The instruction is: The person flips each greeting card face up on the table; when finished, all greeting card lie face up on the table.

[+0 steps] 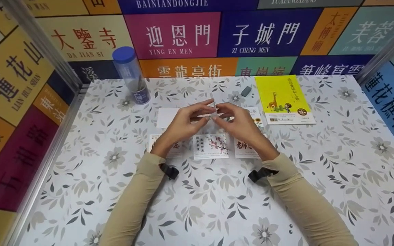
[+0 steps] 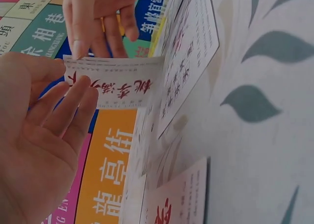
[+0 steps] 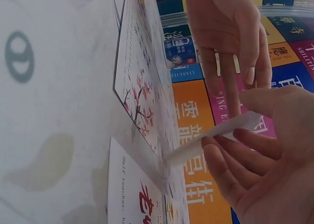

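An upright small white card with red characters [image 2: 120, 82] is between the two hands, nearly edge-on in the right wrist view. My left hand [image 1: 186, 118] pinches its upper end, fingertips overlapping the printed face. From the other side my right hand [image 1: 239, 121] holds the same end between thumb and fingers. Below the hands, a card with pink blossoms [image 1: 211, 147] lies flat. Beside it are a left card [image 1: 174, 153] and a right card with dark red characters [image 1: 246, 149], each partly hidden by a wrist.
Behind the hands lie a blank-looking white card [image 1: 165, 118] and a sunflower card [image 1: 257, 118]. A clear tube with a blue cap [image 1: 128, 73] stands back left. A grey eraser-like block [image 1: 246, 91] and a yellow booklet [image 1: 284, 99] lie back right on the floral tabletop [image 1: 210, 205].
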Tool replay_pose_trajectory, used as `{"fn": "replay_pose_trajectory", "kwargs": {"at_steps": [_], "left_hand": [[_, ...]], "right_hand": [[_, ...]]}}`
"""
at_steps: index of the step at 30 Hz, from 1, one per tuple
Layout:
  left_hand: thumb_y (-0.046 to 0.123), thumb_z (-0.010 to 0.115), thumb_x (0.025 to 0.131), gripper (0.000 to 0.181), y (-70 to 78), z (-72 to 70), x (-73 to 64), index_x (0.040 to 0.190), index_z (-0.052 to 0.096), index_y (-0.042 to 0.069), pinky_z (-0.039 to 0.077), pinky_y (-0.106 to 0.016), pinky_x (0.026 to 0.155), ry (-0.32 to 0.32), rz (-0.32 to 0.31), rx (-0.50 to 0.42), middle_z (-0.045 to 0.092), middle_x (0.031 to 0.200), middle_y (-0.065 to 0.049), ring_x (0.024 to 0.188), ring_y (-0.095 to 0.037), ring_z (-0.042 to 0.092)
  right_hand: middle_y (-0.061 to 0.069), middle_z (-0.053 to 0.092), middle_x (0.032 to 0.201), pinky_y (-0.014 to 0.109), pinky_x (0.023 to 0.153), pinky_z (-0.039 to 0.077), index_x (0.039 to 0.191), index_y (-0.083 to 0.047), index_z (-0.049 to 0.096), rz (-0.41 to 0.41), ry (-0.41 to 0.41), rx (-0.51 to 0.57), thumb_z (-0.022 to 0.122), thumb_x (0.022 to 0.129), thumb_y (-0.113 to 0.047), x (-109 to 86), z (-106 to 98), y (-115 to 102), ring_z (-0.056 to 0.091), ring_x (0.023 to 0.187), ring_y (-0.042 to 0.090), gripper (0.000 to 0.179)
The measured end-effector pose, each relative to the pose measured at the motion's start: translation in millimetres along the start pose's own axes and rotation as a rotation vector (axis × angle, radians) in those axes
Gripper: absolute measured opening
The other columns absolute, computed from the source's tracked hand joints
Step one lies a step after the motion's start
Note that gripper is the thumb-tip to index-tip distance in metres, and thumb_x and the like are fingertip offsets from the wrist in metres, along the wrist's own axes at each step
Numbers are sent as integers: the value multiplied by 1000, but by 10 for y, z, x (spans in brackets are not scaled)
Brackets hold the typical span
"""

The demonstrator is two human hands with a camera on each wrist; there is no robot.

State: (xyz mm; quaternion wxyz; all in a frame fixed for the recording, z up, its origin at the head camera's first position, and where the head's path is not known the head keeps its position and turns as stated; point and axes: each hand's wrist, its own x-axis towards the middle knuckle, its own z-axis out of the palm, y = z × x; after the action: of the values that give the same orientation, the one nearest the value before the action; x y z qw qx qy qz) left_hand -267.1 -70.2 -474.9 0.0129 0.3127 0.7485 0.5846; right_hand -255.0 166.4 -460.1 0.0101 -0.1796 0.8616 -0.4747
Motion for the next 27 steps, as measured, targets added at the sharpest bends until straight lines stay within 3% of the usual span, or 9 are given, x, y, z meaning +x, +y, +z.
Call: {"fn": "replay_pose_trajectory", "kwargs": {"at_steps": [4, 7, 9, 13, 17, 21, 27], "left_hand": [[7, 67, 104, 38, 12, 50, 2, 140, 73, 19, 56, -41, 115, -65, 18, 16, 52, 168, 0, 143, -16, 63], [7, 67, 104, 41, 0, 66, 10, 143, 71, 16, 55, -42, 116, -74, 15, 60, 52, 167, 1, 149, -18, 56], [6, 67, 104, 40, -20, 67, 17, 143, 71, 11, 55, -44, 115, -47, 1, 78, 54, 166, -2, 152, -22, 54], [5, 69, 103, 44, -81, 50, 22, 147, 64, 1, 59, -41, 110, 54, -63, 99, 52, 161, -13, 141, -32, 62], [10, 72, 103, 62, -130, 20, 8, 160, 48, 2, 62, -30, 102, 121, -157, 131, 42, 159, -20, 130, -36, 68], [7, 73, 101, 67, -144, 7, -3, 162, 45, 2, 61, -24, 100, 123, -204, 141, 41, 161, -23, 128, -37, 70], [-3, 74, 97, 63, -154, -24, 18, 156, 52, -3, 62, -25, 98, 130, -216, 153, 43, 164, -25, 124, -37, 73]], "right_hand": [[12, 78, 130, 42, 100, 63, 142, -9, 68, -11, 89, 22, 72, 105, -23, 17, -16, -3, 76, 115, 26, 40], [12, 80, 123, 34, 89, 65, 137, -8, 71, 3, 154, 54, 69, 105, -16, 28, -28, 1, 79, 109, 25, 33], [12, 79, 121, 32, 81, 65, 138, -7, 69, 22, 199, 109, 69, 105, -13, 34, -36, 5, 80, 104, 30, 34], [14, 73, 121, 35, 75, 66, 144, -9, 61, 54, 259, 239, 69, 104, -8, 47, -51, 2, 79, 100, 40, 42], [15, 69, 125, 36, 78, 67, 155, -17, 50, 69, 245, 297, 68, 104, -6, 42, -48, 1, 81, 98, 34, 55], [14, 68, 126, 36, 79, 68, 161, -22, 44, 74, 189, 268, 69, 104, -7, 25, -33, 30, 81, 94, 32, 64], [15, 67, 134, 38, 87, 64, 160, -15, 47, 87, 121, 8, 70, 104, -19, 18, -33, 77, 76, 104, 33, 60]]}}
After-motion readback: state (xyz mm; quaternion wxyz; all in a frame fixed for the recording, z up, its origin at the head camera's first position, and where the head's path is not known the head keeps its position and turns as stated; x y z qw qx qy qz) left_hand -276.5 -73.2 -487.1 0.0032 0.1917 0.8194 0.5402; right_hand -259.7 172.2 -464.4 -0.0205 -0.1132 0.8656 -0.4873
